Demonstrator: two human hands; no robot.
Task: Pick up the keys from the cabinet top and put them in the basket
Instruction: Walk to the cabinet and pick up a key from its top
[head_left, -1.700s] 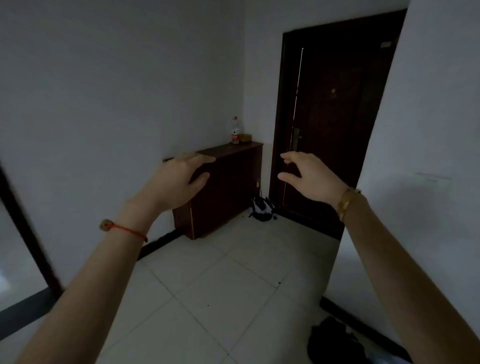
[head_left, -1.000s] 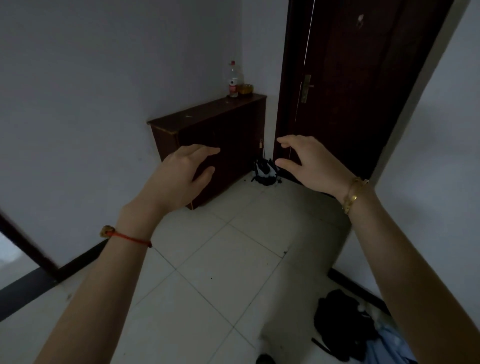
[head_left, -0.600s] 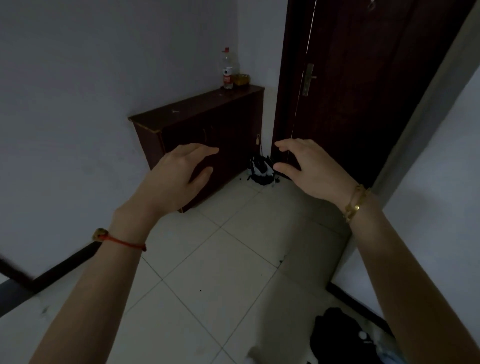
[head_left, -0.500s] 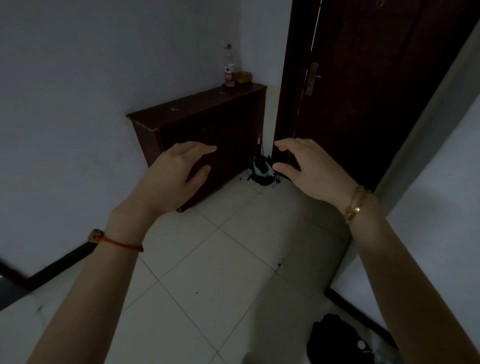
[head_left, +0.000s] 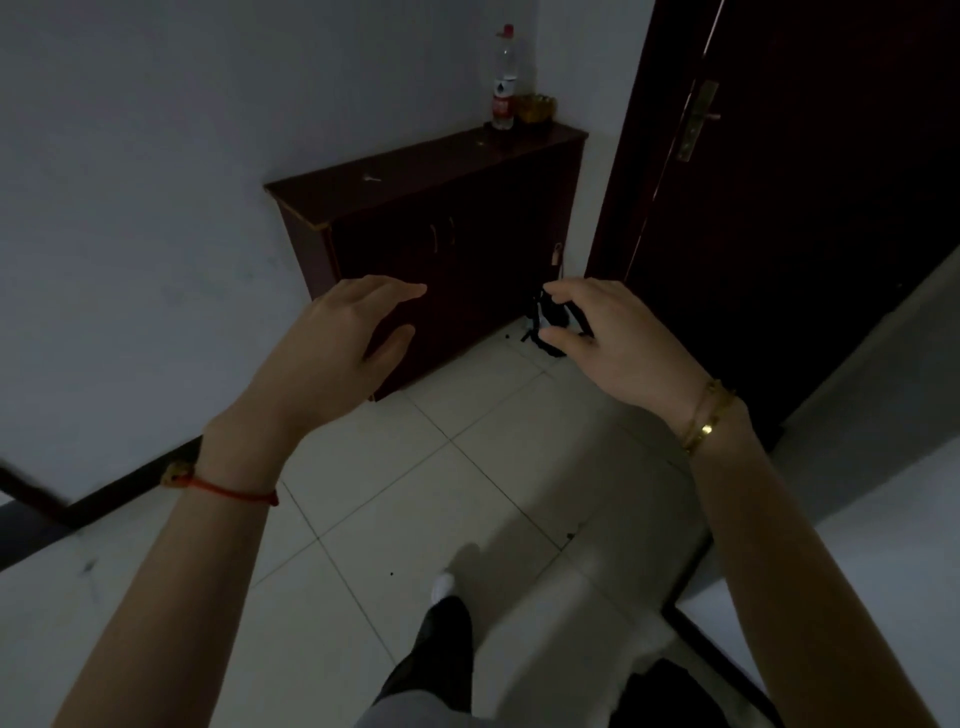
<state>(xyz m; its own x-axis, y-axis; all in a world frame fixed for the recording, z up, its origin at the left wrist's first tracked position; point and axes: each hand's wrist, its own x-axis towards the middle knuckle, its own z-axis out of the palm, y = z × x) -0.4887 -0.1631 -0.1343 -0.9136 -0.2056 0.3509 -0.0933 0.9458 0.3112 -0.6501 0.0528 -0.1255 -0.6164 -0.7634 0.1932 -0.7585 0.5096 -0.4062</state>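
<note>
Approaching a dark wooden cabinet (head_left: 441, 249) set against the pale wall, both hands raised ahead and empty. Left hand (head_left: 332, 353) spread wide, palm down, fingers loosely fanned, a red cord at its wrist. Right hand (head_left: 618, 343) also unclosed, fingers curled toward the thumb around nothing, gold bangles at its wrist. Keys (head_left: 371, 179) lying as a small pale glint on the cabinet top, up and beyond the left hand, slightly to its right, well apart from both hands; too small to give a long axis or count. Left hand judged nearer, since the keys sit almost straight past its fingertips, while the right hand hangs off to the side. Basket (head_left: 537, 108) farther along the same top, at the end by the door, a small yellowish woven-looking bowl just beside a clear plastic bottle (head_left: 503, 78) with a red cap and label. So the carry likely runs along the top, away and to the right of the keys. Cabinet top smooth and glossy, edges trimmed lighter; floor of pale glazed tiles; dark door with a brass handle plate to the right. A black tangled object on the floor beyond the right hand, not identifiable.
</note>
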